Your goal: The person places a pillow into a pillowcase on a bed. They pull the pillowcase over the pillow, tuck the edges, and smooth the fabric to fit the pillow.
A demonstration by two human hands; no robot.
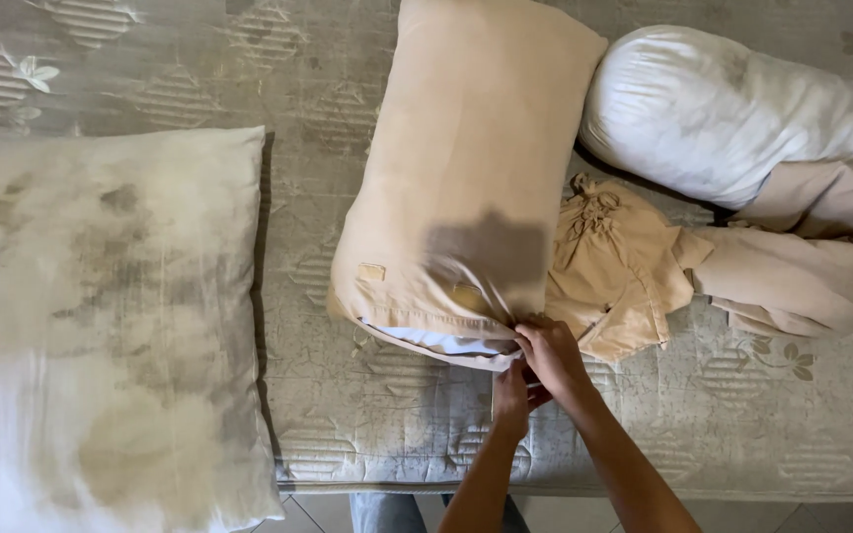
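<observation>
A pillow in a beige pillowcase (466,168) lies lengthwise on the bare mattress (348,415). White pillow filling shows at its open near end. My right hand (550,355) pinches the near right corner of the pillowcase opening. Just under it, my left hand (512,395) grips the same hem from below, partly hidden by the right hand. A crumpled beige cloth (619,271) lies right beside the hands.
A stained white uncased pillow (101,326) lies at the left. A white bolster (723,109), half in a beige cover (802,266), lies at the upper right. The mattress's near edge runs along the bottom, with tiled floor (318,513) below.
</observation>
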